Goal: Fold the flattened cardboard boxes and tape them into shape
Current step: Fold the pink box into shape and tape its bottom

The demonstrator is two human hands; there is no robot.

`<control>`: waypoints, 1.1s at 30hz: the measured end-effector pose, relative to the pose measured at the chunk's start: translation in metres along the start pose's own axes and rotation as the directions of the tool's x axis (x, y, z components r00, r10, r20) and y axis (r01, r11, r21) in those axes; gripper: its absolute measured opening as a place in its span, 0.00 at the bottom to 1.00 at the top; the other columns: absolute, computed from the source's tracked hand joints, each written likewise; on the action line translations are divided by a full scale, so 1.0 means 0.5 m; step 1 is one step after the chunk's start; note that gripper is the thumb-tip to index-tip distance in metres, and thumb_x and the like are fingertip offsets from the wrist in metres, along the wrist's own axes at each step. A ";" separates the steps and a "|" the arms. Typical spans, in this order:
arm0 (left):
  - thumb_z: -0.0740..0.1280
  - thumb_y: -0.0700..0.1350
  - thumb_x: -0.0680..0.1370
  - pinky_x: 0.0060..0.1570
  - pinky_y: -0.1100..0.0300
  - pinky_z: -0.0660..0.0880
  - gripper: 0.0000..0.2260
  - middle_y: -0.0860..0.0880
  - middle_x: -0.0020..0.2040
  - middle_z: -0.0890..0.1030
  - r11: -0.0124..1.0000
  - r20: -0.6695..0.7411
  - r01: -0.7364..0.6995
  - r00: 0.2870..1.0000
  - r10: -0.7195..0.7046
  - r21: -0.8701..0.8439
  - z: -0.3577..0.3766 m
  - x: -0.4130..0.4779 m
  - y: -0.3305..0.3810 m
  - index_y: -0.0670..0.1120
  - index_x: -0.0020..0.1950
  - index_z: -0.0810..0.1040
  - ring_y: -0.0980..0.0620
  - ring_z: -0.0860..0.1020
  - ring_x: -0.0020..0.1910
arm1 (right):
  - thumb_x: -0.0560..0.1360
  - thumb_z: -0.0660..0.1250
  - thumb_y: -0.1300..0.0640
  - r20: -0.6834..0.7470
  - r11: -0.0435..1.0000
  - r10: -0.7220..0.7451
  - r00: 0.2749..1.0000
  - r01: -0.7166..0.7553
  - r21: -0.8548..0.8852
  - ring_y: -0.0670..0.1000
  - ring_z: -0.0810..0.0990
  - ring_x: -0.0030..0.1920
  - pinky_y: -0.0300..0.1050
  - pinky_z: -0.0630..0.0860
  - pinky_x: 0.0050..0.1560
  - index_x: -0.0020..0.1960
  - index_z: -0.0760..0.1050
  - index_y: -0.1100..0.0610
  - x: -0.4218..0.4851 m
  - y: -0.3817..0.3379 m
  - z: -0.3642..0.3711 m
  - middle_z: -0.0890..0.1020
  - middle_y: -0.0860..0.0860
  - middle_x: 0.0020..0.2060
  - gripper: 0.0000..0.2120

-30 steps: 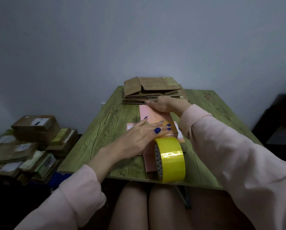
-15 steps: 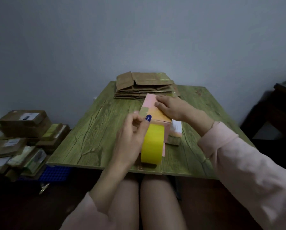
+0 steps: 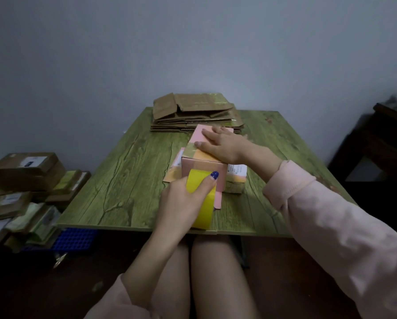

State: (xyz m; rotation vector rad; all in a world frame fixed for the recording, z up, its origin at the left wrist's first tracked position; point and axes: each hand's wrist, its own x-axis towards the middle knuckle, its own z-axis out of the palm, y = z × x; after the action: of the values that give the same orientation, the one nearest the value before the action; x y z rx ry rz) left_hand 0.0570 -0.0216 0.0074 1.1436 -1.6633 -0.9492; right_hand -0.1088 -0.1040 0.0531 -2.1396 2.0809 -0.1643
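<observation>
The grey wall (image 3: 193, 42) fills the upper half of your view. Below it the green wood-grain table (image 3: 128, 180) stretches from your knees to that wall. On the floor to your left is a heap of taped cardboard parcels (image 3: 24, 180), with a blue plastic crate (image 3: 77, 238) beside it under the table's edge. A dark cabinet (image 3: 382, 139) stands at your right, apart from the table.

At the table's far edge lies the stack of flattened cardboard boxes (image 3: 193, 111), brown, with their flaps spread flat.

Just in front of that stack, near the middle of the table, sits the pink box (image 3: 201, 134), folded up into shape. Its long axis runs away from you toward the stack, and its short end face points at you. A strip of yellowish tape lies across the near part of its top. Loose pink flaps lie on the table at its left and stick out low at its near right corner. A white label shows on its right side.

Your right hand (image 3: 225, 146) lies flat on the box's top with the fingers straight, pointing left and away from you.

Your left hand (image 3: 181, 203) grips the yellow tape roll (image 3: 206, 203), one blue-nailed finger over its band. The roll stands on edge against the box's near end face.
</observation>
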 end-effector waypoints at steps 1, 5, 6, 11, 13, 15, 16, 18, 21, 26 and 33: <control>0.60 0.69 0.61 0.50 0.49 0.76 0.23 0.50 0.38 0.83 1.000 0.005 0.019 1.000 -0.019 0.001 -0.002 0.000 0.001 0.55 0.43 0.79 0.46 0.81 0.45 | 0.77 0.47 0.33 0.002 1.000 -0.005 1.000 0.005 -0.001 0.53 0.46 0.77 0.66 0.49 0.72 0.77 0.51 0.48 -0.002 0.000 0.001 0.51 0.51 0.77 0.33; 0.62 0.69 0.60 0.53 0.55 0.75 0.27 0.45 0.44 0.83 0.995 0.019 0.100 0.995 -0.100 0.021 -0.004 0.001 0.015 0.45 0.38 0.79 0.44 0.80 0.50 | 0.77 0.47 0.33 -0.016 1.000 0.001 1.000 -0.001 -0.003 0.53 0.48 0.77 0.66 0.49 0.72 0.77 0.53 0.48 -0.004 -0.001 -0.001 0.52 0.51 0.77 0.32; 0.62 0.68 0.61 0.52 0.57 0.73 0.25 0.45 0.44 0.82 0.992 0.030 0.120 0.992 -0.121 0.042 -0.007 0.001 0.020 0.46 0.36 0.78 0.43 0.79 0.51 | 0.77 0.47 0.33 -0.020 1.000 0.005 1.000 -0.005 -0.013 0.53 0.48 0.77 0.68 0.48 0.71 0.77 0.53 0.47 -0.006 -0.003 -0.003 0.52 0.51 0.77 0.32; 0.60 0.68 0.57 0.52 0.46 0.76 0.31 0.42 0.40 0.84 0.985 0.115 0.171 0.979 -0.170 0.002 -0.023 -0.006 0.030 0.44 0.43 0.82 0.43 0.81 0.43 | 0.78 0.46 0.34 -0.011 1.000 0.011 1.000 -0.011 -0.012 0.52 0.48 0.77 0.71 0.46 0.70 0.76 0.54 0.47 -0.008 -0.005 -0.004 0.53 0.50 0.77 0.31; 0.61 0.68 0.58 0.52 0.48 0.77 0.32 0.41 0.42 0.83 0.987 0.119 0.161 0.981 -0.156 -0.031 -0.019 -0.010 0.033 0.42 0.44 0.81 0.42 0.81 0.45 | 0.79 0.46 0.35 -0.039 1.000 0.010 0.999 -0.009 0.029 0.52 0.49 0.77 0.73 0.45 0.69 0.76 0.55 0.47 -0.010 -0.002 -0.001 0.54 0.50 0.77 0.29; 0.61 0.68 0.58 0.49 0.53 0.75 0.30 0.42 0.42 0.82 0.986 0.131 0.153 0.981 -0.143 -0.066 -0.017 -0.015 0.036 0.46 0.44 0.81 0.42 0.81 0.45 | 0.81 0.46 0.41 -0.084 0.987 -0.009 0.996 0.022 0.161 0.52 0.50 0.77 0.63 0.45 0.72 0.76 0.56 0.49 -0.020 0.001 -0.002 0.55 0.52 0.77 0.26; 0.61 0.69 0.59 0.49 0.54 0.74 0.28 0.44 0.41 0.81 0.983 0.147 0.159 0.978 -0.146 -0.086 -0.017 -0.016 0.038 0.48 0.44 0.80 0.43 0.81 0.44 | 0.82 0.47 0.44 -0.111 0.963 -0.021 0.994 0.050 0.264 0.52 0.50 0.77 0.54 0.45 0.73 0.76 0.56 0.51 -0.020 0.006 0.003 0.56 0.53 0.77 0.25; 0.64 0.68 0.64 0.48 0.53 0.74 0.25 0.47 0.41 0.79 0.975 0.164 0.186 0.973 -0.165 -0.122 -0.020 -0.017 0.040 0.47 0.43 0.78 0.47 0.79 0.42 | 0.82 0.50 0.47 -0.164 0.850 -0.019 0.986 0.102 0.517 0.51 0.54 0.76 0.45 0.47 0.74 0.76 0.58 0.55 -0.024 0.013 0.007 0.59 0.53 0.76 0.24; 0.67 0.59 0.72 0.52 0.50 0.75 0.17 0.51 0.41 0.78 0.965 0.099 0.235 0.970 -0.224 -0.117 -0.022 -0.015 0.038 0.46 0.44 0.73 0.51 0.79 0.43 | 0.79 0.60 0.49 -0.326 0.665 0.150 0.933 0.149 0.732 0.49 0.70 0.68 0.45 0.64 0.70 0.70 0.69 0.56 -0.042 0.030 -0.003 0.72 0.52 0.68 0.22; 0.67 0.51 0.76 0.47 0.50 0.76 0.07 0.48 0.41 0.80 0.966 0.096 0.222 0.973 -0.211 -0.131 -0.020 -0.022 0.036 0.49 0.45 0.74 0.47 0.80 0.43 | 0.76 0.60 0.66 -0.508 0.867 0.393 0.766 -0.124 0.483 0.50 0.77 0.55 0.34 0.66 0.55 0.62 0.76 0.61 -0.112 0.131 -0.013 0.79 0.56 0.61 0.16; 0.74 0.53 0.70 0.45 0.52 0.76 0.19 0.49 0.43 0.82 0.933 0.085 0.256 0.967 -0.242 -0.253 -0.018 -0.035 0.027 0.44 0.53 0.73 0.49 0.81 0.43 | 0.78 0.64 0.50 -0.265 0.704 0.704 0.659 -0.696 0.141 0.64 0.71 0.61 0.51 0.70 0.55 0.58 0.74 0.66 -0.214 0.248 0.048 0.76 0.64 0.59 0.19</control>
State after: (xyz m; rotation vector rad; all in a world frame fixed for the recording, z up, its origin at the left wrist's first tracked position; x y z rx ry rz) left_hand 0.0648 -0.0022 0.0183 1.1719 -1.4008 -1.3287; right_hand -0.2296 0.0005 0.0095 -1.1787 2.8901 -0.4349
